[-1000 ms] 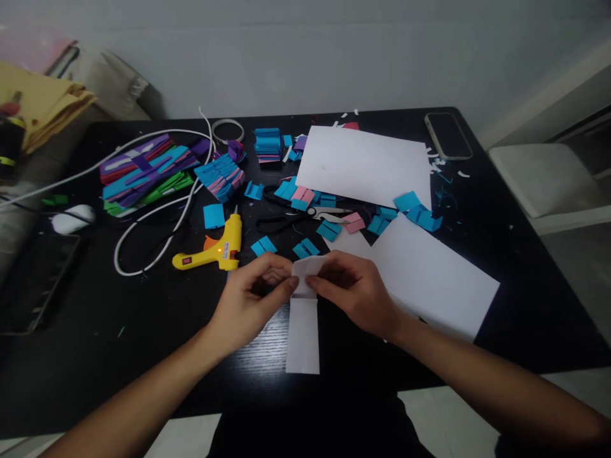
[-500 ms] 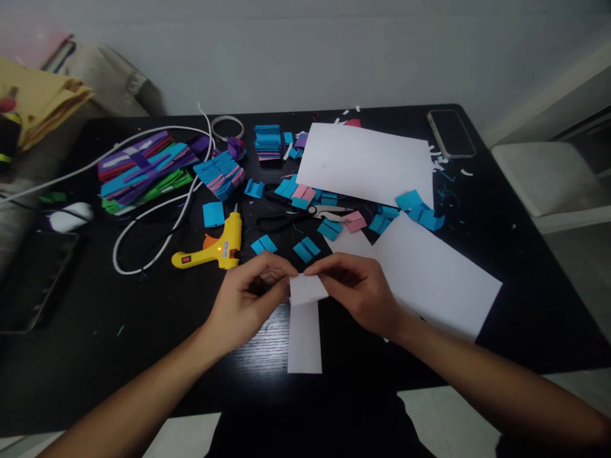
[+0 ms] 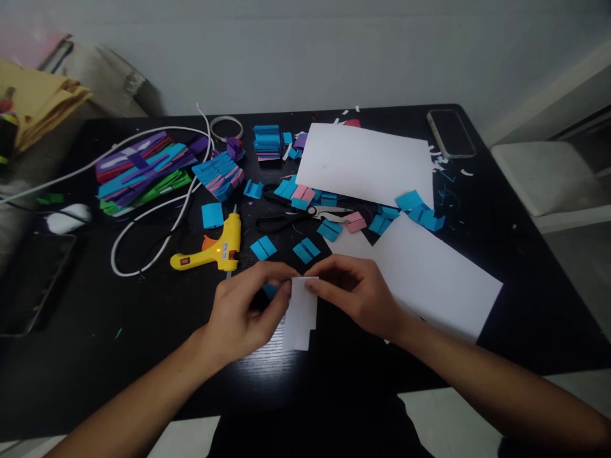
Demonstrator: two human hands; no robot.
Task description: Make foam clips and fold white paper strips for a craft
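A white paper strip (image 3: pixel 300 312), doubled over with a fold along its top edge, hangs between my two hands. Thumb and fingers of my left hand (image 3: pixel 251 305) pinch its upper left corner. My right hand (image 3: pixel 360 292) grips the upper right corner, thumb on the near face. The lower ends of the two layers do not line up. Just beyond the hands lie small folded blue paper pieces (image 3: pixel 306 250). A yellow glue gun (image 3: pixel 224 245) with an orange trigger and a lit light rests left of them.
Scissors (image 3: pixel 286 219) lie among blue and pink pieces. White sheets (image 3: pixel 367 162) cover the right side, near a phone (image 3: pixel 451 133). Bundled coloured strips (image 3: pixel 143 165), a looped white cable (image 3: pixel 114 254) and a white mouse (image 3: pixel 69 218) occupy the left of the black table (image 3: pixel 143 356).
The upper flap of the white strip has come down over the lower part, and its bottom end has risen. Both hands stay close together, the left slightly lower.
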